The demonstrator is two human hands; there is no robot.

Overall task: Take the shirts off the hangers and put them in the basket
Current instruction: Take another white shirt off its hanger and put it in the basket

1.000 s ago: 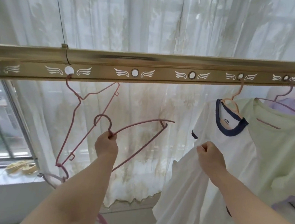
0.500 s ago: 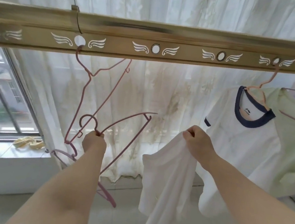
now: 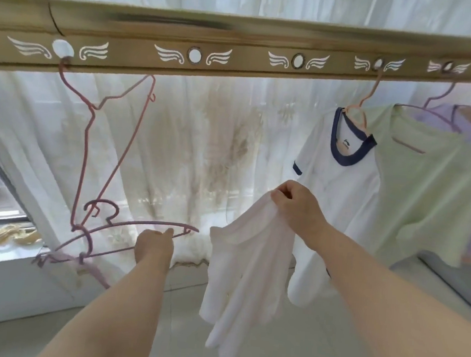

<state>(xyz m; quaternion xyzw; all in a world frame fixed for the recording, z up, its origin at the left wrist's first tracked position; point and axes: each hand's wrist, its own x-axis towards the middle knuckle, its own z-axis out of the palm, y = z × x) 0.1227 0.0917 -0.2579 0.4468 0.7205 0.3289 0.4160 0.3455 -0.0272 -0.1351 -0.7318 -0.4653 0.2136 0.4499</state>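
Fingers of the right hand [image 3: 297, 208] pinch a loose white shirt [image 3: 248, 279]. Those of the left hand [image 3: 153, 246] curl round a pink hanger [image 3: 145, 223].

Soft cloth shirt [image 3: 248, 279] (brushed-metal rail [image 3: 241, 36])

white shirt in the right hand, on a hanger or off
Off. The white shirt hangs limp from the right hand, with no hanger inside; the left hand holds a bare pink hanger.

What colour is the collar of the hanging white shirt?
Navy blue; the collar shows best in the head view.
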